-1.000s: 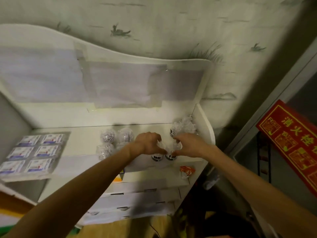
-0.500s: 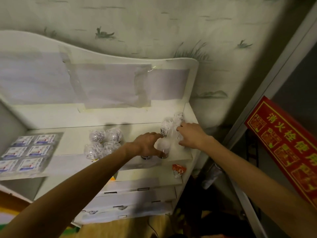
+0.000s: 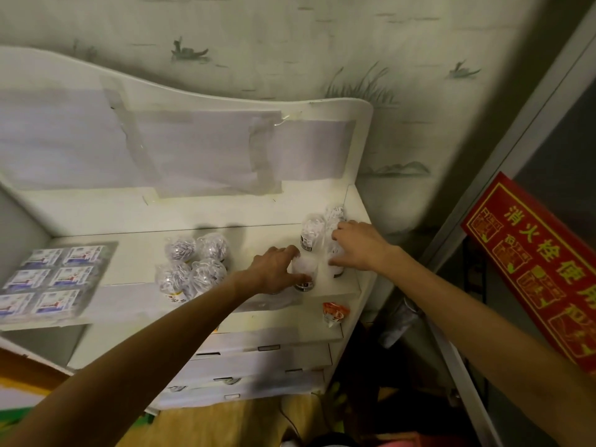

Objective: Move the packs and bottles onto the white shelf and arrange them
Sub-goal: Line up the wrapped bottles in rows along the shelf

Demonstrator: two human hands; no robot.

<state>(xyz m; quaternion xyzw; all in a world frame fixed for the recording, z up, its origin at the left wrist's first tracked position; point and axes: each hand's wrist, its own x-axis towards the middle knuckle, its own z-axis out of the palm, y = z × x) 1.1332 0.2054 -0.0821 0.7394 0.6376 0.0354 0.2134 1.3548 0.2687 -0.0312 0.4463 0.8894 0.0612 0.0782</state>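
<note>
Nearest, the left hand (image 3: 274,269) curls its fingers round an upright bottle (image 3: 304,274) at the front right of the white shelf (image 3: 135,253), while the right hand (image 3: 358,246) just beyond spreads its fingers over a second bottle (image 3: 335,262) standing touching or just beside the first. Both stand with long axes vertical, and two more bottles (image 3: 311,232) wait behind in the right corner, nearer the right hand, so the coming nudge likely runs backward. To the left stand four bagged bottles (image 3: 193,262), and farther left a flat sheet of packs (image 3: 48,279).
</note>
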